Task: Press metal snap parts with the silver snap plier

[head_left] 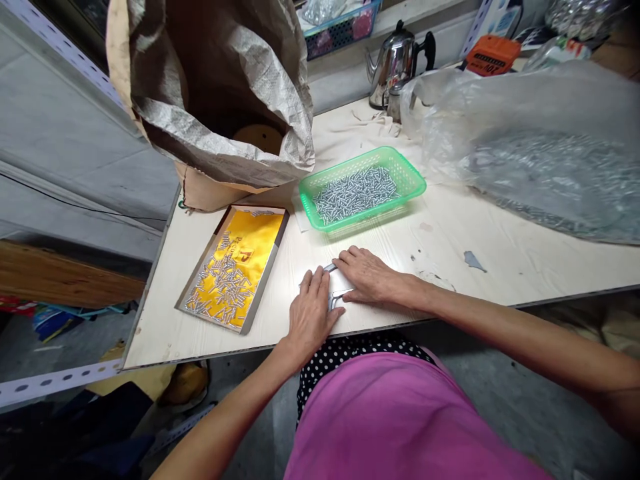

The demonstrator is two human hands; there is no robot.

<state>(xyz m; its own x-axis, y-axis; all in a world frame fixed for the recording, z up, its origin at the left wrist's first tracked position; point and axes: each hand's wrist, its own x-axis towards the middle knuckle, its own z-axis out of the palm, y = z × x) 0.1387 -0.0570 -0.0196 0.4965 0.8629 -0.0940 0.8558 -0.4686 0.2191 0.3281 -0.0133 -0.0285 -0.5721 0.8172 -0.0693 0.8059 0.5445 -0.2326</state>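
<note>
Near the front edge of the table, both hands are on a small flat silver metal piece point(339, 294), mostly hidden under the fingers. My left hand point(311, 310) covers its left side, with the fingers forward and the thumb near its lower end. My right hand point(367, 275) grips it from the right, fingertips at the far end and thumb at the near side. Left of the hands lies a shallow tray point(260, 293) lined with yellow cloth, with many small metal pins point(227, 283) scattered in it. Beyond the hands stands a green basket point(413, 187) of similar pins.
A large open paper-and-woven sack point(215, 167) stands at the back left. A clear plastic bag point(550, 160) of metal parts covers the right side. Behind are a steel kettle point(393, 63) and an orange box point(493, 55). A grey scrap point(473, 261) lies on the table point(450, 233).
</note>
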